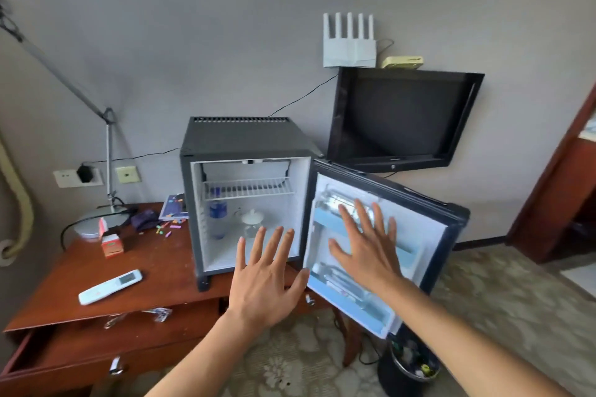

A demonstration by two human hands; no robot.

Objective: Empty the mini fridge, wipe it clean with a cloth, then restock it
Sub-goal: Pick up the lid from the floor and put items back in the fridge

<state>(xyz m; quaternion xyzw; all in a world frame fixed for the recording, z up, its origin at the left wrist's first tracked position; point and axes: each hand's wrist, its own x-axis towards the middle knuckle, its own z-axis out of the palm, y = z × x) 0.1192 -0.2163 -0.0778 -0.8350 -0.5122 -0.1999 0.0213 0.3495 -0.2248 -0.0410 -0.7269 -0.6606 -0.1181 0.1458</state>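
Black on the outside and white within, the mini fridge (248, 145) is sitting on the wooden tabletop (161, 271) with its door (429, 235) swinging wide open to my right. I am holding both hands up in front of it, empty. My left hand (267, 284) is hovering before the lower part of the open cabinet, fingers spread and straight, gripping nothing. My right hand (364, 245) is hovering in front of the inner door, fingers likewise splayed; whether it is touching the door I cannot tell.

Inside the cabinet, a wire shelf (246, 187) is spanning the upper part. Below it, a water bottle with a blue label (218, 216) is standing at the left, and a clear glass pot with a white lid (252, 222) is standing just beside it toward the middle. The door is carrying pale blue racks (354, 298); bottles are lying or leaning in the upper and lower ones, too blurred to count.

On the tabletop to the left, a white remote control (111, 287) is lying near the front edge, and a small red and white box (112, 245) is standing further back. A drawer (80, 351) is hanging open under the tabletop. A dark bin (408, 367) holding some rubbish is sitting on the floor below the door.
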